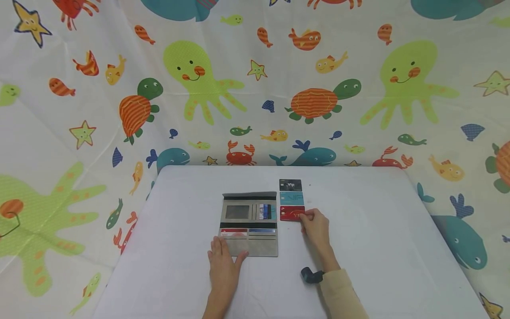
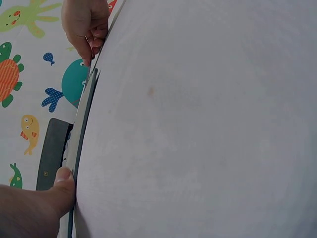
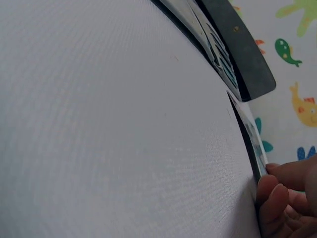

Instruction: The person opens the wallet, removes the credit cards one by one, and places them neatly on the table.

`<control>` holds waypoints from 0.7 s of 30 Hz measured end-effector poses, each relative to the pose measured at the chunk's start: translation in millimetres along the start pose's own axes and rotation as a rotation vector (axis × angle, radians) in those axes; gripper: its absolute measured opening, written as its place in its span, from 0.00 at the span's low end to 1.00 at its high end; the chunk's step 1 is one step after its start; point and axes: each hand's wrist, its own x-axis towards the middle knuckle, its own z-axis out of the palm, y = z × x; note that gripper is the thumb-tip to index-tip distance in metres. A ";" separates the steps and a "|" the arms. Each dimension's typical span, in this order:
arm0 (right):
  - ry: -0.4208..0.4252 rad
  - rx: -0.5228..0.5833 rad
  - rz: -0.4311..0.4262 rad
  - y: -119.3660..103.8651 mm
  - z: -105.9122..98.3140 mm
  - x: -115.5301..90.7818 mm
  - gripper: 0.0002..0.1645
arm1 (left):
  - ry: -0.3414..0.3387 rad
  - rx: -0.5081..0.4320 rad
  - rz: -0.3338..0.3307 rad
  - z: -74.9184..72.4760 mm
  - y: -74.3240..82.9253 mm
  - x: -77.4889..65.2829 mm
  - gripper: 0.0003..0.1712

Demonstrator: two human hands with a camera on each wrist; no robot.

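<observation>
A grey wallet [image 1: 263, 249] lies unfolded on the table, with cards in its slots and a dark window pocket. My left hand [image 1: 224, 267] rests at its lower left, fingers extended over the edge and thumb along the bottom. Just right of the wallet, a black card [image 1: 290, 184], a teal card [image 1: 291, 198] and a red card [image 1: 290, 212] form a column. My right hand [image 1: 318, 228] pinches the red card's right edge. The right wrist view shows the thumb and fingers [image 3: 270, 198] at that card's edge. From the left wrist, the thumb [image 2: 62, 191] is against the wallet's edge.
A white cloth covers the table [image 1: 370, 230]. Behind it hangs a curtain [image 1: 255, 146] printed with sea animals. A small black device [image 1: 311, 275] is attached at the right wrist, by a beige sleeve [image 1: 341, 292].
</observation>
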 end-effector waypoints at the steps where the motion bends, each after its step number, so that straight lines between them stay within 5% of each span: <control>1: 0.001 -0.013 -0.002 -0.1 0.2 0.4 0.17 | -0.001 0.000 -0.001 0.1 -0.1 0.0 0.57; 21: -0.059 -0.112 0.012 -8.9 -3.8 6.3 0.13 | 0.004 0.005 0.012 0.3 -0.7 -0.2 0.57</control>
